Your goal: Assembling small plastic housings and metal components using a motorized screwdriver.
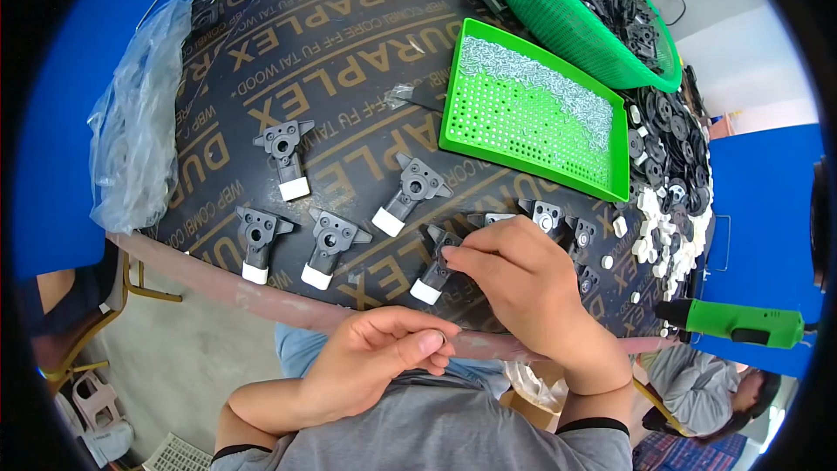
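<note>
My right hand (521,283) rests on the dark board (349,61), its fingertips pinched on a grey plastic part with a white end cap (432,277). Just below the board's near edge, my left hand (384,358) is curled with thumb against forefinger; whether it holds something small I cannot tell. Several more grey parts with white caps lie in a loose row: one at the far left (284,154), two near the front edge (257,242) (327,247), one in the middle (408,192). More grey parts (558,220) lie just behind my right hand.
A flat green perforated tray (523,113) holds small silvery screws. A green basket (580,13) of dark parts stands behind it. Black discs and small white caps (671,174) are heaped at the right. A green power screwdriver (741,323) lies at the right edge. A clear plastic bag (135,131) hangs at the left.
</note>
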`<state>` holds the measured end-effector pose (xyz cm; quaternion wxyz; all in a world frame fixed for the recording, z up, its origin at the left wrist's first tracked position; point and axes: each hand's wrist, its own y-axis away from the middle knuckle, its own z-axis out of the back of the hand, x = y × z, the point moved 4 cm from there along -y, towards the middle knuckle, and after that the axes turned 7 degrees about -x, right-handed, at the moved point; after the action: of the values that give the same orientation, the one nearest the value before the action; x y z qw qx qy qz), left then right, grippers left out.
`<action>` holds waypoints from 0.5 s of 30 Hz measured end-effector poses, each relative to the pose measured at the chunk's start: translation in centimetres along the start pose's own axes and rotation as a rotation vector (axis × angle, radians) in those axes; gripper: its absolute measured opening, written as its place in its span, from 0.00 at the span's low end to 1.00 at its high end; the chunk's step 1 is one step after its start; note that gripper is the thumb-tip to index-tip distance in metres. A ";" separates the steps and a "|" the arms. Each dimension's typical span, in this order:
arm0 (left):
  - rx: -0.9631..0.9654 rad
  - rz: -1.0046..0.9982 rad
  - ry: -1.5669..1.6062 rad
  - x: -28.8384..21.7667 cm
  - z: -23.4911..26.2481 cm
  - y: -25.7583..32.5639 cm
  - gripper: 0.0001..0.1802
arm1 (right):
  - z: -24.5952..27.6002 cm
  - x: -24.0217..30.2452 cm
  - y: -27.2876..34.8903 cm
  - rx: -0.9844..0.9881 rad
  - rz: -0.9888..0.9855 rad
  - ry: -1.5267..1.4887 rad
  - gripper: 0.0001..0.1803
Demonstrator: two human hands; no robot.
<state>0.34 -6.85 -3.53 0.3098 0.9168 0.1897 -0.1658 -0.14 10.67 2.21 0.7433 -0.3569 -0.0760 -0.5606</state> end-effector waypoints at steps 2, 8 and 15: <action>-0.004 -0.025 0.024 -0.1 0.1 0.1 0.09 | 0.0 0.4 0.1 0.040 0.090 0.092 0.17; -0.017 -0.053 0.061 -0.3 0.3 -0.2 0.06 | -0.1 1.8 -0.1 0.207 0.212 0.222 0.18; 0.037 -0.105 0.126 -0.2 0.3 -0.4 0.06 | 1.0 2.0 -1.3 0.069 -0.038 -0.298 0.12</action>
<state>-0.06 -6.77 -3.84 0.2709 0.9199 0.2535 -0.1272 -0.28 9.59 4.53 0.7251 -0.4088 -0.2112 -0.5124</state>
